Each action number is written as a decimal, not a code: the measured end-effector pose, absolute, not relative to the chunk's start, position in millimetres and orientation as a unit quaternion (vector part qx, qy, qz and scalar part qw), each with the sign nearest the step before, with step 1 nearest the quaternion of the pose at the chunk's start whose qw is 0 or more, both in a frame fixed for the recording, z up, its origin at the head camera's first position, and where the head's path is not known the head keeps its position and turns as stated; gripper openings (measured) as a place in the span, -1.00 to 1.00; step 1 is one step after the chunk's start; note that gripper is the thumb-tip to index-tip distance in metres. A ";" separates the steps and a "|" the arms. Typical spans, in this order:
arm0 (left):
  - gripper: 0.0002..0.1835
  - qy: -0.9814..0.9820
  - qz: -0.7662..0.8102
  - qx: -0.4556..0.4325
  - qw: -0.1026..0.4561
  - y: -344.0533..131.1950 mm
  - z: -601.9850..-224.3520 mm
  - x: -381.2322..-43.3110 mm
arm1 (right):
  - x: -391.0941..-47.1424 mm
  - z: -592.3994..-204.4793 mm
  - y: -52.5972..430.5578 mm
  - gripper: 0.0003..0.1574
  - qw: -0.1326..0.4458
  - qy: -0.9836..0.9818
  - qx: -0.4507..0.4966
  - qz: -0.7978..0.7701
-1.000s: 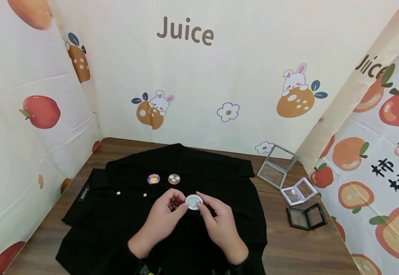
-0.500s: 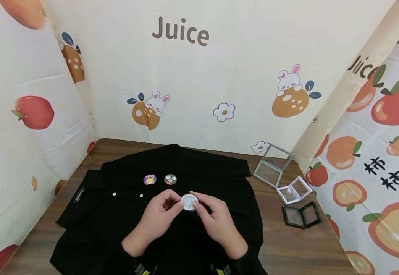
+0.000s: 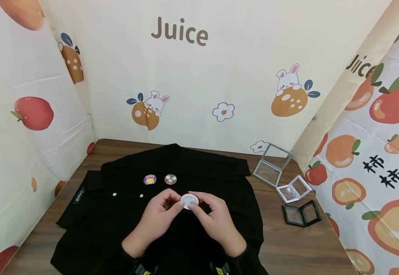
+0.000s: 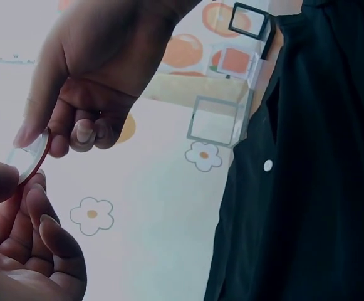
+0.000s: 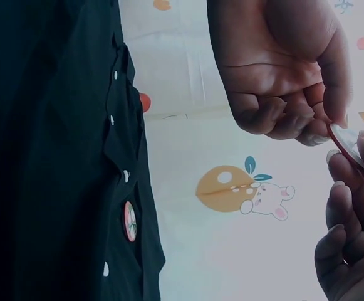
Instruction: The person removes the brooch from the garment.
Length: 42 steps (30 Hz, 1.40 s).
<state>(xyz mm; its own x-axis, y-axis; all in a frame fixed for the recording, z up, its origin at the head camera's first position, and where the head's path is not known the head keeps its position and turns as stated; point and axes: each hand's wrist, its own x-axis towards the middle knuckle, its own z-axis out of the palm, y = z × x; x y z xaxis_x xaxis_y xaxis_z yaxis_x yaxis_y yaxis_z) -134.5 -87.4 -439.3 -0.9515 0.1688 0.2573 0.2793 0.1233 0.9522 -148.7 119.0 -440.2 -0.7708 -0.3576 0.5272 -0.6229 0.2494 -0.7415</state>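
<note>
A round pin badge [image 3: 188, 201] is held above a black shirt [image 3: 117, 225], its whitish back facing up and a red rim showing in the wrist views. My left hand [image 3: 158, 217] pinches its left edge between thumb and fingers. From the other side my right hand [image 3: 218, 221] grips it, the thumb lying over the back and hiding part of it. The badge's front is turned away from the head view. Two badges, one purple and yellow [image 3: 149, 179] and one multicoloured [image 3: 170, 179], sit on the shirt beyond the hands.
The shirt is spread on a brown wooden table [image 3: 288, 252]. At the right stand three open square frames: grey [image 3: 268, 173], white [image 3: 288, 194] and black [image 3: 293, 215]. Fruit-printed curtains [image 3: 185, 76] enclose the back and sides.
My right thumb has slid inward over the badge's back, covering more of it. Both hands keep hold of the badge. The head view has shifted slightly.
</note>
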 end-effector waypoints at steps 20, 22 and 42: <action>-0.94 -0.748 -0.641 -0.157 0.067 -85.3 -439.5 -132.5 | -149.3 -438.5 107.7 -0.82 0.159 -0.769 0.299 0.542; -0.95 -0.749 -0.640 -0.156 0.068 -85.2 -439.2 -132.1 | -148.5 -436.5 105.8 -0.82 0.157 -0.768 0.294 0.547; -0.94 -0.755 -0.639 -0.135 0.063 -84.8 -439.0 -129.6 | -146.2 -439.7 105.3 -0.84 0.129 -0.749 0.287 0.584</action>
